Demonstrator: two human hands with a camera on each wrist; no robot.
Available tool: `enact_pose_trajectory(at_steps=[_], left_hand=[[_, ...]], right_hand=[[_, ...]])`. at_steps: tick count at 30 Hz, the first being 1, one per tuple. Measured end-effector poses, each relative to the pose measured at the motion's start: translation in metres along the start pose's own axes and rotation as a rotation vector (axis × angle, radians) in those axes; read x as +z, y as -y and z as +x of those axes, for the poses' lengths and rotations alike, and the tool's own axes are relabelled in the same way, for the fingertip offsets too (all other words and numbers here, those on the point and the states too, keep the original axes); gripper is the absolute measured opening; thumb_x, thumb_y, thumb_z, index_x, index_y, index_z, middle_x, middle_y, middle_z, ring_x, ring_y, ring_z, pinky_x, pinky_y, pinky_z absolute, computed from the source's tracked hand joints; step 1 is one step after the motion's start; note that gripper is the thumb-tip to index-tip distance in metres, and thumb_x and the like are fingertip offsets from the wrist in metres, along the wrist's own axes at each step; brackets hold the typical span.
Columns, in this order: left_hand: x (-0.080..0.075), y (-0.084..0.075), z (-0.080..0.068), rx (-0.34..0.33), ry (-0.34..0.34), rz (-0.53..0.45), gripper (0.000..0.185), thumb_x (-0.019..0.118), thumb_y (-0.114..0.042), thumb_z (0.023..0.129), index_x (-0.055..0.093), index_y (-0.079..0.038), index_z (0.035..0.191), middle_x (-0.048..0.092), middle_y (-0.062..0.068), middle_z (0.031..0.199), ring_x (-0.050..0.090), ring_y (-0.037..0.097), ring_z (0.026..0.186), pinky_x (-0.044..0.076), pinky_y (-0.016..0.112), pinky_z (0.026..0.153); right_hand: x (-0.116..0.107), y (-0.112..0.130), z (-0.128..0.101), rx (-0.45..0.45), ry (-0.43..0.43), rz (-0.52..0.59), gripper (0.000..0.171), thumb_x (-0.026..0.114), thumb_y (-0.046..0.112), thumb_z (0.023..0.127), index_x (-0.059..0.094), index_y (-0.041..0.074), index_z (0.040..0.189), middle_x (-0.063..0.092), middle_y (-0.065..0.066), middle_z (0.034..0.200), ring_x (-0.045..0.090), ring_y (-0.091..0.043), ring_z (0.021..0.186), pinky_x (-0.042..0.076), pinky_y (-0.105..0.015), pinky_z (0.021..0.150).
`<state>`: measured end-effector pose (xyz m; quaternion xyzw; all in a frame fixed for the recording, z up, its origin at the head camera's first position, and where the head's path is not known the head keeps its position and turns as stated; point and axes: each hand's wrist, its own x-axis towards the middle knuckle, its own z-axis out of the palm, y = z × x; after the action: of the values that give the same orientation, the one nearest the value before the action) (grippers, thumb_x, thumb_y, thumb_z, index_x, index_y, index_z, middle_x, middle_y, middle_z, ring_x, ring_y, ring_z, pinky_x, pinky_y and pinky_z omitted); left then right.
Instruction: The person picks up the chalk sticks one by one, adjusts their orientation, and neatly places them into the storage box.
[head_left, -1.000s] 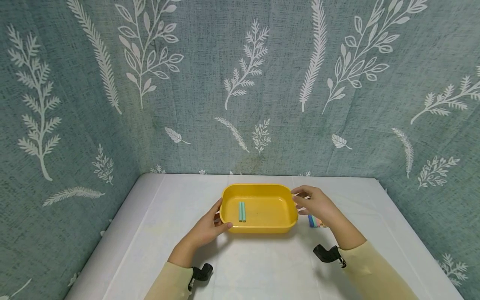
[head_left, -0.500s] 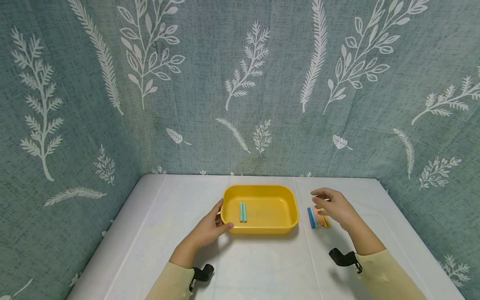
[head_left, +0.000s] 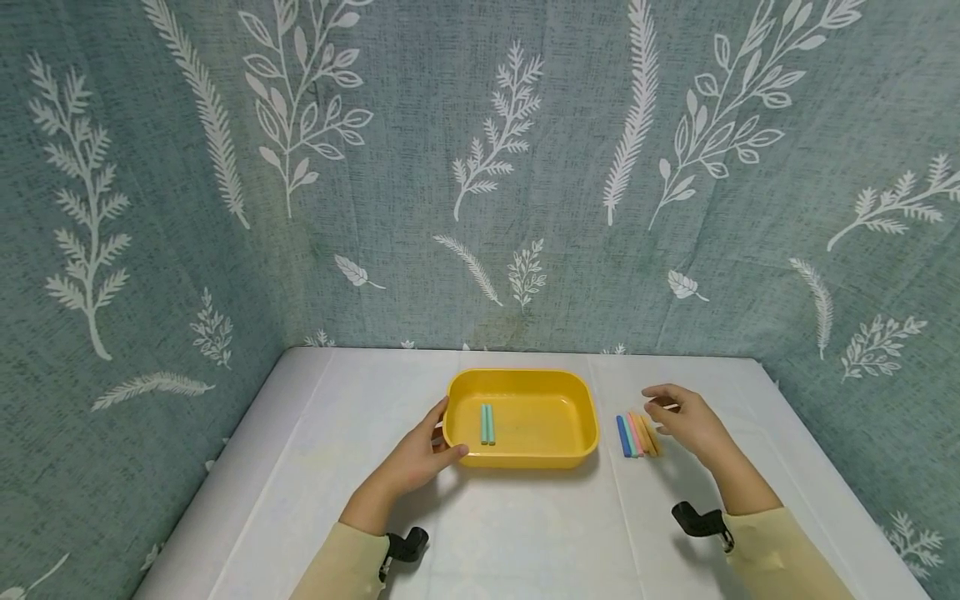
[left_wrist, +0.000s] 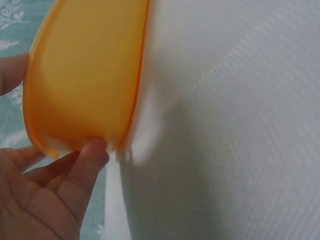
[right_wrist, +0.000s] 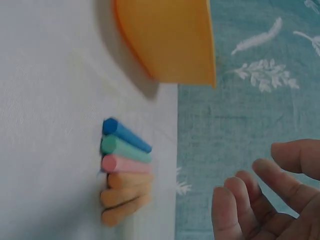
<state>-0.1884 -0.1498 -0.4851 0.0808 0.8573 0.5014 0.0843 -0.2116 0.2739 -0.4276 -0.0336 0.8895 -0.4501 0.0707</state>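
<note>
Yellow tray (head_left: 525, 379) sits mid-table, two green chalks (head_left: 487, 423) inside; left hand (head_left: 417, 454) still grips its left rim. Right hand (head_left: 686, 421) has left the tray, now hovering loosely open, empty, over the chalk row (head_left: 638, 434).

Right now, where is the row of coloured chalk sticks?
In the head view, the row of coloured chalk sticks lies on the white table, between the yellow plastic tray and the right hand.
</note>
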Motion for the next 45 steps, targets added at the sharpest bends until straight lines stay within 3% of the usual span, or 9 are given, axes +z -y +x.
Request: enact_pose_trajectory(at_steps=[10, 19, 30, 37, 45], left_hand=[[0.001, 0.001, 0.000, 0.001, -0.003, -0.008, 0.092, 0.075, -0.027, 0.093, 0.016, -0.010, 0.161, 0.028, 0.019, 0.161, 0.050, 0.036, 0.133, 0.048, 0.046, 0.105], [0.000, 0.000, -0.001, -0.003, 0.001, -0.009, 0.093, 0.075, -0.028, 0.092, 0.016, -0.009, 0.161, 0.028, 0.020, 0.161, 0.051, 0.036, 0.133, 0.047, 0.046, 0.105], [-0.001, -0.001, 0.000, -0.003, -0.002, 0.015, 0.094, 0.076, -0.030, 0.092, 0.016, -0.009, 0.161, 0.028, 0.019, 0.161, 0.050, 0.035, 0.134, 0.047, 0.045, 0.106], [0.000, -0.002, 0.000, -0.010, -0.008, 0.012, 0.095, 0.077, -0.029, 0.091, 0.016, -0.009, 0.161, 0.029, 0.018, 0.161, 0.051, 0.035, 0.134, 0.046, 0.046, 0.106], [0.000, -0.002, -0.001, -0.004, -0.010, 0.012, 0.095, 0.077, -0.029, 0.091, 0.016, -0.009, 0.161, 0.029, 0.019, 0.161, 0.051, 0.035, 0.133, 0.046, 0.046, 0.106]], right_hand=[[-0.004, -0.025, 0.008, -0.012, 0.037, -0.124, 0.048, 0.056, 0.026, 0.104, 0.049, -0.005, 0.141, 0.056, -0.027, 0.126, 0.063, -0.038, 0.103, 0.058, -0.046, 0.081], [0.000, -0.038, 0.017, 0.050, 0.060, -0.080, 0.042, 0.056, 0.011, 0.103, 0.048, -0.008, 0.140, 0.057, -0.027, 0.117, 0.065, -0.031, 0.094, 0.059, -0.043, 0.078], [0.002, -0.049, 0.032, 0.142, 0.107, -0.100, 0.040, 0.054, 0.007, 0.102, 0.050, -0.007, 0.139, 0.060, -0.021, 0.107, 0.060, -0.022, 0.083, 0.054, -0.034, 0.068], [0.003, -0.053, 0.036, 0.151, 0.135, -0.100, 0.043, 0.054, 0.006, 0.101, 0.047, -0.007, 0.142, 0.059, -0.022, 0.108, 0.060, -0.023, 0.084, 0.055, -0.035, 0.068], [0.003, -0.050, 0.038, 0.159, 0.178, -0.159, 0.048, 0.052, 0.001, 0.096, 0.046, -0.006, 0.144, 0.058, -0.016, 0.099, 0.054, -0.021, 0.074, 0.047, -0.032, 0.062]])
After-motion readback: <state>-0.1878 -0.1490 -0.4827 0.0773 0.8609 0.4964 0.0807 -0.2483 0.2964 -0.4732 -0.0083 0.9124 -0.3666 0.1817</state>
